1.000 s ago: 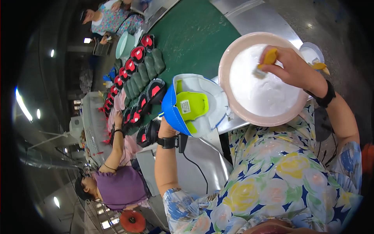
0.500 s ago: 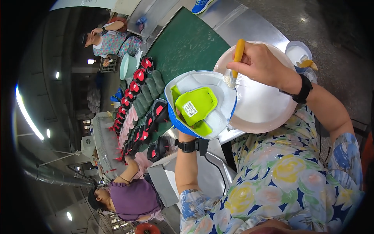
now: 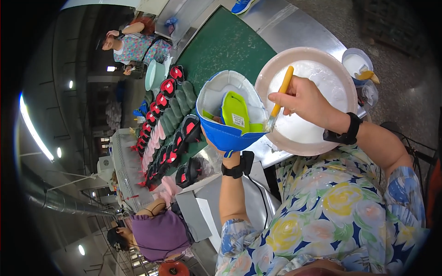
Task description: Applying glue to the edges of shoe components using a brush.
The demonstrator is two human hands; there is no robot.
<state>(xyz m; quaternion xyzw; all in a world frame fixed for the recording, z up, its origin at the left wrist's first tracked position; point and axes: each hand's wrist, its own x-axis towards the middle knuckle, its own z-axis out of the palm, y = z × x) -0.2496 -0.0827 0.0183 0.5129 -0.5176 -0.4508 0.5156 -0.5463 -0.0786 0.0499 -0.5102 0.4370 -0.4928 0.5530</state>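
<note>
My left hand [image 3: 219,148], partly hidden, is closed around a blue shoe upper [image 3: 225,136] from beneath. Its pale grey lining faces up, and a lime-green tongue [image 3: 234,112] with a white label stands inside. My right hand [image 3: 305,102] grips a brush [image 3: 284,89] by its yellow handle. The bristles touch the upper's right edge, by the end of the green part. Below my right hand sits a wide pale pink basin [image 3: 265,83] holding white liquid.
A green conveyor belt [image 3: 221,41] carries rows of black-and-red shoe uppers [image 3: 162,100] and dark insoles [image 3: 177,110]. Right of the basin is a small tub [image 3: 350,51] with a yellow-handled brush [image 3: 365,75]. Two people [image 3: 159,232] work at the left.
The blue upper has tilted, so more of its blue outer side shows. The brush has moved down along the upper's right edge, toward me. My right hand has lowered with it.
</note>
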